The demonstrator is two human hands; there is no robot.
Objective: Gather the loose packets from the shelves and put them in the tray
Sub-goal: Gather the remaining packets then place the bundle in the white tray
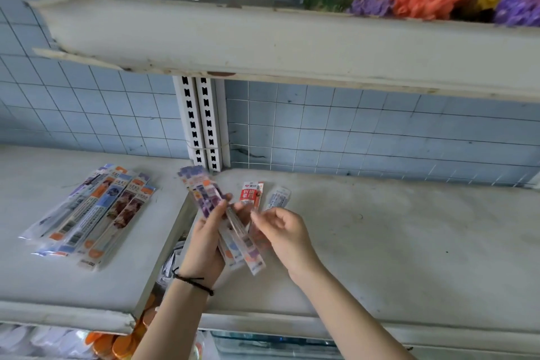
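Purple packets (204,202) between both hands (204,242) (285,232)

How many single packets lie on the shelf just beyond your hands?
2. A red packet lies just beyond the right hand, and a pale packet lies beside it on the right. That hand and the bundle held in the left hand may hide others.

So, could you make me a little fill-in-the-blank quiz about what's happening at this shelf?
1. The hand gripping the bundle of packets is the person's ____ one.
2. The cord on that wrist is ____.
3. Beyond the right hand, beside a pale packet, lies a packet coloured ____.
Missing words: left; black; red.
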